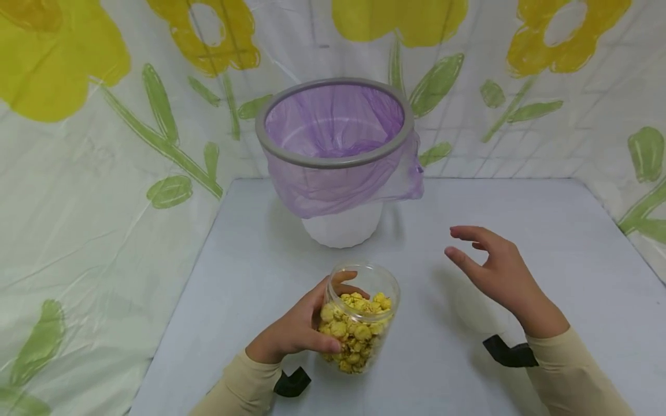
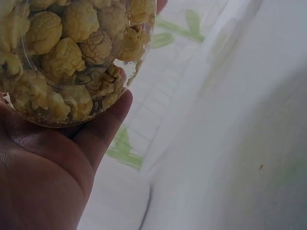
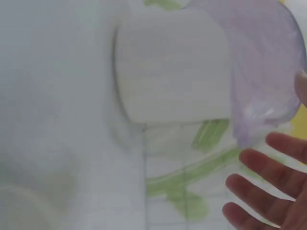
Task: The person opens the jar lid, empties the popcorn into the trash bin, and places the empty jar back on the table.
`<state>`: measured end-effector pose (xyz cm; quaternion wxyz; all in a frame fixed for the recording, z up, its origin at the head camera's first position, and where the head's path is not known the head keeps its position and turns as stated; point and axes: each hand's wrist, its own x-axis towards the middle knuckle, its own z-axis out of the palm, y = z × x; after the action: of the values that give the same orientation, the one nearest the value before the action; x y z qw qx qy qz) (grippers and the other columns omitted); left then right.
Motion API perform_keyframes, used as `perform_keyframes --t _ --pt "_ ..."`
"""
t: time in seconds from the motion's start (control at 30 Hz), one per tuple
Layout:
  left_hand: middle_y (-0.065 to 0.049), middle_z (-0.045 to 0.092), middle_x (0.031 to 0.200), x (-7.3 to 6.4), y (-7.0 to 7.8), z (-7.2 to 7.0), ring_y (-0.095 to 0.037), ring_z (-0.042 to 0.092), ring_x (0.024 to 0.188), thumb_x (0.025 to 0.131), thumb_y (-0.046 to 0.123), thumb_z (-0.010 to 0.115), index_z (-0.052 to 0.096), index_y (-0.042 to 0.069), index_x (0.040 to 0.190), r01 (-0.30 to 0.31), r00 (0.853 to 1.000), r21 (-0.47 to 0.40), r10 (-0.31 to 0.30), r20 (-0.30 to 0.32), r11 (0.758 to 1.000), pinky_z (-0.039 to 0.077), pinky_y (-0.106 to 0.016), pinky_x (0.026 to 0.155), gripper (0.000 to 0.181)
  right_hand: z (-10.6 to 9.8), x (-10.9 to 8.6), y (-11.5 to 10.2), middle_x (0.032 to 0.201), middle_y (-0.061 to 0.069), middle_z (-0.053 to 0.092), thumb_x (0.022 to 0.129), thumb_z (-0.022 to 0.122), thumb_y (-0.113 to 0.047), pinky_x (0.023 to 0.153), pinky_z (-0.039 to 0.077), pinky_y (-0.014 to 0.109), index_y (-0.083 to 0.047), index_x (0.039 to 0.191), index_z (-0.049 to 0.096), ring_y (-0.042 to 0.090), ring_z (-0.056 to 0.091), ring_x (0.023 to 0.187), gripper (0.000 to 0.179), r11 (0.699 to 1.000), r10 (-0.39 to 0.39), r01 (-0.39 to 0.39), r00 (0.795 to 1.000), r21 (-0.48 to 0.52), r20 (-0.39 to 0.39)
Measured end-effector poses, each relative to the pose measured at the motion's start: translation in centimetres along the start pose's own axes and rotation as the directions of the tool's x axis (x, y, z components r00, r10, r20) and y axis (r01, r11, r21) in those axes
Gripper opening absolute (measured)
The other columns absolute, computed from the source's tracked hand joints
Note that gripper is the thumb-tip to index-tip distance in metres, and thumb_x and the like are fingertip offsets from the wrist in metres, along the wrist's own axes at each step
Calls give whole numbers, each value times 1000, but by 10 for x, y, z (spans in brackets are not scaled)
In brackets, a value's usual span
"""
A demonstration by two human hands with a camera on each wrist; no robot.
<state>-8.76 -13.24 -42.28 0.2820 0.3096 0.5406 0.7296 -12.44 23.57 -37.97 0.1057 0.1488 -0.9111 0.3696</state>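
A clear plastic jar [image 1: 359, 341] of yellow popcorn stands uncovered in front of the bin, tilted slightly. My left hand [image 1: 299, 329] grips it from the left, with the thumb on the near side and fingers around the far side. From the left wrist view, the popcorn [image 2: 72, 48] shows close up through the jar's wall, above my palm. Off to the right, my right hand [image 1: 499, 271] hovers over the table with nothing in it, thumb and fingers apart. Its spread fingers [image 3: 261, 165] appear at the right wrist view's edge.
Behind the jar stands a white bin [image 1: 343, 225] with a grey rim and a purple bag [image 1: 333, 190] lining it. A faint translucent round thing [image 1: 481, 306], perhaps a lid, lies on the white table [image 1: 426, 370] below my right hand. A flower-printed sheet [image 1: 130, 242] surrounds the table.
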Motion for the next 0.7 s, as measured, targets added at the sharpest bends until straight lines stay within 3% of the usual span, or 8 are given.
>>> perform_keyframes --t 0.1,0.2,0.4,0.7 --pt "-38 38 152 -1 0 -1 -34 58 133 89 30 83 23 19 166 -7 1000 5 7 -5 1000 53 -44 104 98 0 18 -10 123 11 75 104 68 -26 94 47 15 -9 134 67 2 65 111 35 998 2 1 998 58 -61" --pt "-35 39 153 -2 0 -1 -34 58 134 89 30 83 22 20 166 -4 1000 1 4 -9 1000 53 -44 105 98 1 35 -20 116 9 77 107 64 -28 86 46 10 -8 131 69 -11 62 101 32 991 33 -20 995 132 -97" --pt "-29 41 154 -7 2 -1 -35 57 134 90 29 83 21 20 167 2 1000 -2 -2 -17 1000 54 -44 104 100 7 67 -39 102 -2 78 108 60 -25 82 56 18 -1 127 69 7 72 96 32 931 60 -19 993 366 -99" --pt "-32 38 155 -9 2 -2 -32 57 134 90 28 84 22 19 167 4 1000 17 -4 -24 1000 53 -42 104 100 3 103 -55 97 -5 77 110 56 -32 79 60 25 5 131 64 13 75 91 43 854 75 -32 995 520 -62"
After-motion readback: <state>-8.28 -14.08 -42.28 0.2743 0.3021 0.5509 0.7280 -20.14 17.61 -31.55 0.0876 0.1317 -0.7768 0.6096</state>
